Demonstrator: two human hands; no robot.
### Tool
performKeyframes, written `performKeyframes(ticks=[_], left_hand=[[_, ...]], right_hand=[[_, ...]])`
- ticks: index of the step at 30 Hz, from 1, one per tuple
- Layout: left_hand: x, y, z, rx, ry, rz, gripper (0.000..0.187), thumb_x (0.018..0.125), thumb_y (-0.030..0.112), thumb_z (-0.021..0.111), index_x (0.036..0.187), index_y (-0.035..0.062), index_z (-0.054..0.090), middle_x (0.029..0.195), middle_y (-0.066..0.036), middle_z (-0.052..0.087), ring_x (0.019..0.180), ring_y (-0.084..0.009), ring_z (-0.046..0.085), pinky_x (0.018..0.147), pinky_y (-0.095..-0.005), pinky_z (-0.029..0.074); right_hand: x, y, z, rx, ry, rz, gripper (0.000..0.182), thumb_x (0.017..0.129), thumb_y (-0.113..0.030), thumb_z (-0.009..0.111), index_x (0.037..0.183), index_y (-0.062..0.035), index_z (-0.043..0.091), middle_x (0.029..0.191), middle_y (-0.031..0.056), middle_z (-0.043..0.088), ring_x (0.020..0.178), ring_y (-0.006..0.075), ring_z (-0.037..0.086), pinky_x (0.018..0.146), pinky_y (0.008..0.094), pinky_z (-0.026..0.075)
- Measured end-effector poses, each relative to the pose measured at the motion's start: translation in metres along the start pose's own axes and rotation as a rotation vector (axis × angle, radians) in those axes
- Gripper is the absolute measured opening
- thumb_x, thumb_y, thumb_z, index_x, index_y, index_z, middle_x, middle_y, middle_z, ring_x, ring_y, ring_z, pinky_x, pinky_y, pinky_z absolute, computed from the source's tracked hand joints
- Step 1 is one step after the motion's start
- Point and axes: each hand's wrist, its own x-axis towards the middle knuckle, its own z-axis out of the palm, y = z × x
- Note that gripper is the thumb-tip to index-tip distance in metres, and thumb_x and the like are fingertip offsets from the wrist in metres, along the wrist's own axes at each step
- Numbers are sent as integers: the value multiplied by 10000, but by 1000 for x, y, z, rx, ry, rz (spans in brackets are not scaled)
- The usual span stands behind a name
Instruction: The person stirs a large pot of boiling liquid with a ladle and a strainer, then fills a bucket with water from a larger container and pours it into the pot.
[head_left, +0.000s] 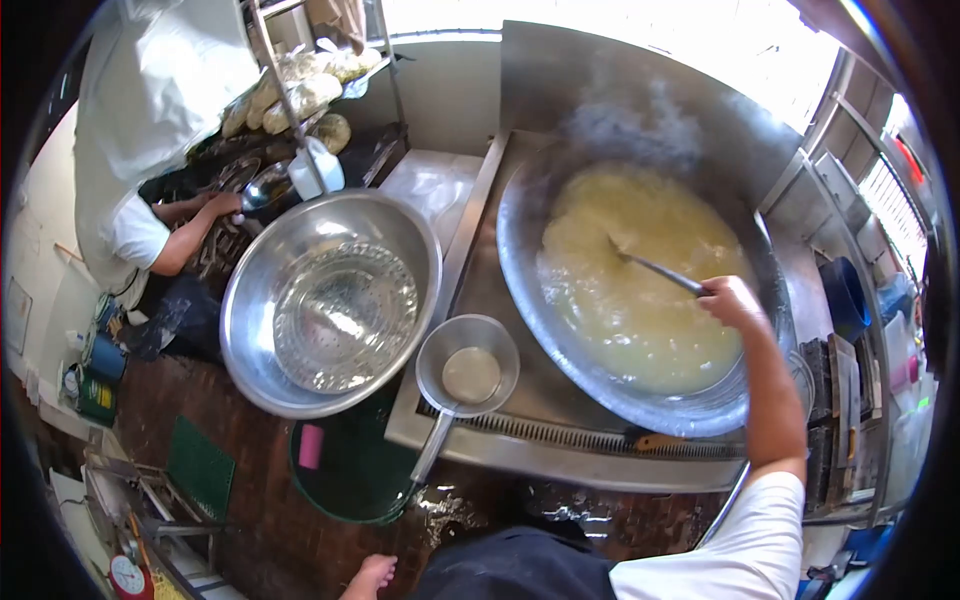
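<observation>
My right hand (735, 302) is closed around the dark grip of a long-handled stirring tool (660, 270). The tool's far end dips into cloudy yellowish liquid, so its head is hidden. That bubbling liquid fills a very large round metal wok (520, 290), and steam rises at its back. Low in the view, my left hand (375, 572) hangs beside my dark apron (510, 570), fingers curled with nothing visible in them. Left of the wok sits a wide steel basin (245, 330) with clear liquid in it. A metal long-handled dipper (435, 445) rests at the counter's front edge.
Beneath the dipper, a dark green tub (370, 490) on the floor holds a pink cup (311, 446). A steel counter (560, 455) surrounds the wok. At left, another person's arm (190, 240) reaches toward a metal pan (268, 190). Shelves (850, 230) stand at right.
</observation>
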Motion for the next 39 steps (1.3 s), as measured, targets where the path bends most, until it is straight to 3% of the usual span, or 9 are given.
performKeyframes(ticks=[5, 8, 11, 18, 25, 27, 32, 38, 39], left_hand=[[17, 36, -18, 7, 6, 196, 302, 895, 359, 607, 785, 78, 623, 635, -31, 531, 505, -148, 466, 428, -299, 363], [18, 63, -29, 26, 25, 248, 286, 881, 367, 619, 855, 83, 640, 696, -21, 562, 567, -147, 506, 461, -305, 385], [16, 81, -40, 50, 22, 318, 282, 877, 366, 626, 920, 88, 645, 794, -19, 596, 650, -144, 538, 519, -321, 416], [-7, 79, -48, 38, 34, 211, 270, 902, 327, 607, 1039, 94, 621, 880, -29, 611, 744, -169, 572, 564, -321, 443], [-18, 38, -32, -14, 32, 162, 285, 898, 306, 607, 1016, 50, 650, 841, -71, 638, 689, -168, 572, 606, -319, 470], [-26, 34, -23, -46, 28, 159, 283, 896, 302, 609, 997, 41, 653, 818, -85, 637, 681, -168, 572, 610, -318, 472], [-36, 39, 12, -172, 48, 212, 239, 913, 206, 577, 1056, 25, 640, 917, -103, 651, 758, -180, 605, 653, -317, 509], [-27, 48, 31, -95, -86, 296, 231, 914, 155, 552, 1085, 24, 635, 975, -112, 648, 795, -207, 615, 697, -344, 527], [-24, 51, 30, -97, -98, 283, 224, 921, 162, 555, 1079, 30, 640, 958, -111, 645, 787, -202, 614, 691, -340, 526]], right_hand=[[-98, -14, -79, 116, -121, -65, 340, 763, -122, 653, 1096, -71, 700, 657, -10, 586, 521, 67, 519, 410, 249, 414], [-154, -50, -103, 242, -134, 76, 394, 728, -86, 684, 1101, 38, 665, 685, 30, 638, 524, 72, 560, 403, 219, 416], [-170, -60, -104, 231, -173, 95, 359, 751, -121, 685, 1088, 1, 685, 659, 19, 633, 501, 65, 548, 405, 221, 418], [-92, -31, -43, -72, -460, 53, 362, 827, -274, 661, 1169, -157, 675, 730, 28, 678, 527, 109, 577, 456, 262, 465], [34, -28, 37, -317, -239, -50, 226, 761, -208, 649, 963, -170, 741, 784, 88, 691, 625, 231, 660, 579, 336, 530], [89, -23, 61, -427, -11, -35, 220, 774, -161, 605, 949, -134, 735, 897, 135, 705, 806, 302, 688, 696, 376, 546], [155, -27, 104, -253, 78, 202, 251, 871, -169, 549, 1045, -90, 712, 1081, 138, 688, 1006, 276, 668, 825, 383, 535], [97, 7, 87, -239, 25, 205, 260, 858, -141, 550, 1061, -76, 699, 1086, 149, 681, 1013, 303, 657, 855, 403, 523], [86, 19, 74, -252, 44, 196, 256, 803, -152, 569, 1011, -161, 718, 1000, 132, 692, 934, 328, 660, 828, 415, 520]])
